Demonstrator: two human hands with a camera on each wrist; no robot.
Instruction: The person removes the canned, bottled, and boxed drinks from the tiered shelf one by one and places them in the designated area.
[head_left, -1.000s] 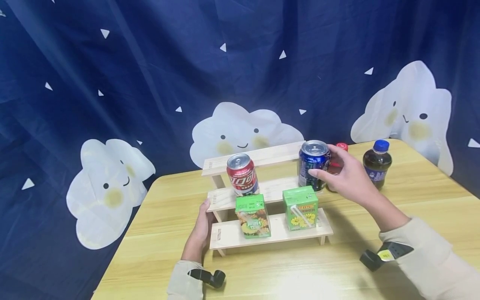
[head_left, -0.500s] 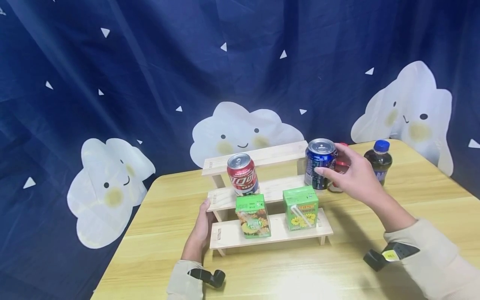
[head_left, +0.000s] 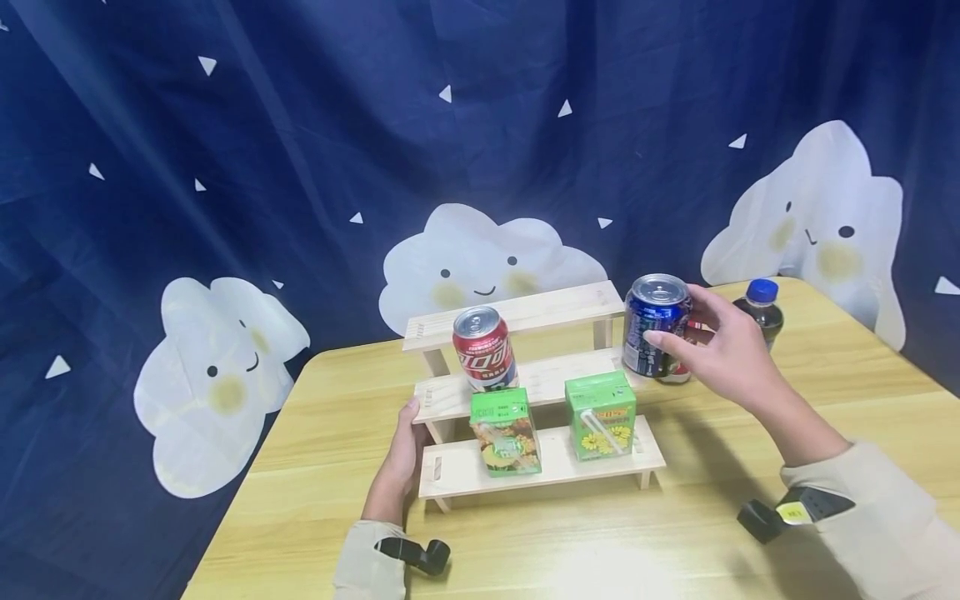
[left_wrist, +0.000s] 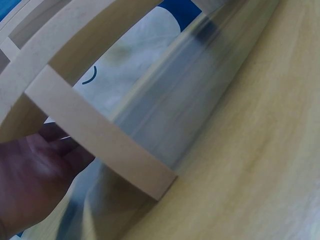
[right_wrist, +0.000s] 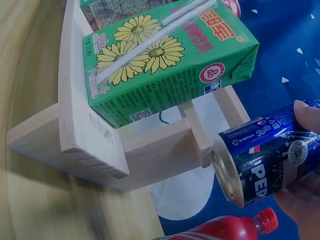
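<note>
A: Head view. Since the frame a second ago, the blue, cylindrical metal can point(head_left: 647, 321) has shifted to the right with your right hand point(head_left: 731, 350), away from the pale wooden three-tier stand point(head_left: 555, 377). You hold it roughly upright just beyond the right end of the middle tier, your thumb in front and your fingers round the far side. The red-and-white metal can point(head_left: 482, 346) stands at that tier's left.

B: And your left hand point(head_left: 399, 462)?

A: At the stand's left end. Left wrist view: its fingers pass behind the flat wooden leg point(left_wrist: 100, 135); the tips are hidden, so whether you grip or merely brace, I cannot tell.

B: Right wrist view?

A: Your thumb and fingers grip the blue can; its end is apart from the stand. A red plastic bottle point(right_wrist: 235, 227) lies near its path. Whether the can touches the table point(head_left: 300, 500), I cannot tell.

B: Step, then?

A: Judged: carrying the can off the stand's end. Your next move probably calls for a firm grip, clearance from that bottle, and a level set-down before your fingers loosen.
</note>
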